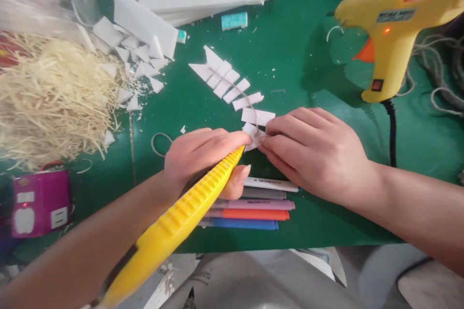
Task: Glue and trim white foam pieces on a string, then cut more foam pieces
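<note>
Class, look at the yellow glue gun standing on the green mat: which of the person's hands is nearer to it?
Right. The right hand lies below and left of the glue gun, apart from it; the left hand, gripping a yellow utility knife, is farther left.

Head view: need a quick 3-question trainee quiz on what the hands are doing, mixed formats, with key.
1. True or false: the left hand grips a yellow utility knife whose tip meets the white foam piece.
2. Multiple choice: where do the marker pens lie? A) beside the straw pile B) on the green mat, just nearer the person than both hands C) under the yellow glue gun
3. Fill in: the right hand pinches the foam piece at the near end of a row of white ____ strips.

Key: 1 true; 2 B; 3 foam.
</note>
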`<state>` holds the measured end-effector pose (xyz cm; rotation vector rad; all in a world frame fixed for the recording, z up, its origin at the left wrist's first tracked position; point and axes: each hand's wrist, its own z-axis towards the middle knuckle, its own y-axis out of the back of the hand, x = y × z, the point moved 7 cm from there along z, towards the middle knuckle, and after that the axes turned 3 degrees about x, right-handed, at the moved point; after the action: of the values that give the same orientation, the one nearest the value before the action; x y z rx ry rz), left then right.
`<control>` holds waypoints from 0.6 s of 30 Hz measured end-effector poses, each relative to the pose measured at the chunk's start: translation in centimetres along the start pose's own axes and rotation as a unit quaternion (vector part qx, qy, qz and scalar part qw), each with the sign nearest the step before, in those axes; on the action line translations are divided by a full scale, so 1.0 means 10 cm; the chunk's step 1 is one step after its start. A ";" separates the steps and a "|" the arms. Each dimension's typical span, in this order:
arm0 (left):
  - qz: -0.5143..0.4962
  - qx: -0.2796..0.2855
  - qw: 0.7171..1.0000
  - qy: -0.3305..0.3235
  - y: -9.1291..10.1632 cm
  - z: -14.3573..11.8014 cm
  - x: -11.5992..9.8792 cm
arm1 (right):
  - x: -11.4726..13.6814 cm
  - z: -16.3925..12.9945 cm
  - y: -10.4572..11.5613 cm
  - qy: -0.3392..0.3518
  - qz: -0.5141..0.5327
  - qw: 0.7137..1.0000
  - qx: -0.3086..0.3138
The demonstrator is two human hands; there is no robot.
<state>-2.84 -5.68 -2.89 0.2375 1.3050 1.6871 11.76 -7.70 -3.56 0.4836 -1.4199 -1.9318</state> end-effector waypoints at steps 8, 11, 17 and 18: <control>-0.022 0.110 0.994 -0.008 0.02 0.02 -0.06 | 0.00 0.00 0.00 0.003 0.000 1.000 -0.001; -0.023 0.100 0.995 -0.017 0.04 0.03 -0.08 | -0.01 0.00 0.00 0.001 0.004 1.000 -0.007; -0.022 0.089 0.995 -0.027 0.03 0.03 -0.08 | -0.01 0.00 0.01 -0.001 0.007 1.000 -0.007; -0.020 0.090 0.995 -0.030 0.03 0.03 -0.09 | -0.01 0.00 0.01 -0.001 0.008 1.000 -0.007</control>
<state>-2.33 -6.10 -2.19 0.3637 1.4088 1.5190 11.89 -7.66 -3.53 0.4618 -1.4081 -1.9284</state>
